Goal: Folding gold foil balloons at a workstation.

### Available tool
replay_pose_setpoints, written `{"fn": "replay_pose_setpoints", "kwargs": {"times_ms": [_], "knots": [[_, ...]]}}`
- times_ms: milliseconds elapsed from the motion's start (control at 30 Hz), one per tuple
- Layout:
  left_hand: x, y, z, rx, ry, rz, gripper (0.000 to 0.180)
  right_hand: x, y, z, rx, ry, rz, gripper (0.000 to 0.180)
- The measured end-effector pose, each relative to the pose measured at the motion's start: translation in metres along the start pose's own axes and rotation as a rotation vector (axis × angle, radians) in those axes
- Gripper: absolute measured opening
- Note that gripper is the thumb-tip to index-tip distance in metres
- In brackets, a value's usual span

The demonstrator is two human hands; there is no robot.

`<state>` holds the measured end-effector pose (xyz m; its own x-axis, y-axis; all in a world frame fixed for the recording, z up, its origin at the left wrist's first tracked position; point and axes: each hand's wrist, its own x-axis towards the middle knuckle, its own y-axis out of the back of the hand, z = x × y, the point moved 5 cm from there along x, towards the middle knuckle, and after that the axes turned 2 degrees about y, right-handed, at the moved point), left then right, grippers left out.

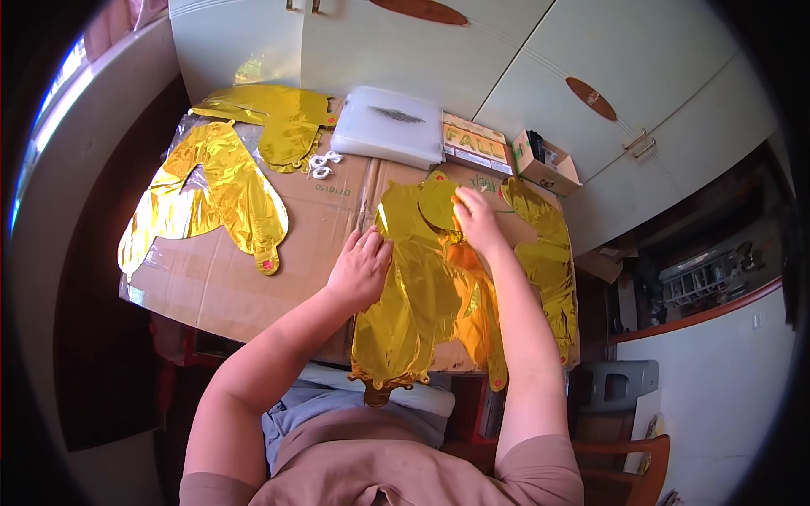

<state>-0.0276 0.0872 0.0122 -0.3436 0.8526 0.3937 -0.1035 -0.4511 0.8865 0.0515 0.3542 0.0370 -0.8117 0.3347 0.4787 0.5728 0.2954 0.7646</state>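
Observation:
A flat gold foil balloon [396,287] lies in front of me, its lower end hanging over the near edge of the cardboard. At its left edge my left hand [361,268] is closed, fingers pinching the foil. My right hand [477,221] grips the balloon's upper right part, where a flap is folded up and an orange-tinted underside shows below. Left of me lies another gold foil balloon [215,181], spread flat in an A-like shape. A further gold foil balloon [291,139] rests behind it, and one more gold foil balloon [544,244] lies beyond my right forearm.
A flattened cardboard sheet [312,223] covers the table. Along its back stand a translucent plastic case [388,126], a printed box [474,143] and a small open carton [547,169]. White ribbon rolls [322,164] lie near the case. A grey stool [620,384] and wooden chair [650,472] stand right.

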Motion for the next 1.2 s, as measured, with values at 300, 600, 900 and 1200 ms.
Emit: {"fn": "replay_pose_setpoints", "kwargs": {"times_ms": [300,600,900,1200], "knots": [[-0.001,0.002,-0.002,-0.017,0.009,-0.051,0.046,-0.029,-0.004,-0.025,-0.128,-0.113,-0.088,0.049],[0.000,0.002,0.000,-0.070,0.013,-0.048,0.047,-0.166,0.123,-0.061,-0.435,-0.757,-0.462,0.054],[-0.002,-0.005,-0.006,-0.014,0.015,-0.054,0.048,-0.180,0.107,-0.081,0.425,-0.727,-0.301,0.013],[-0.002,-0.003,-0.006,-0.043,-0.009,0.005,0.046,-0.129,0.016,-0.201,0.070,-0.023,-0.387,0.019]]}}
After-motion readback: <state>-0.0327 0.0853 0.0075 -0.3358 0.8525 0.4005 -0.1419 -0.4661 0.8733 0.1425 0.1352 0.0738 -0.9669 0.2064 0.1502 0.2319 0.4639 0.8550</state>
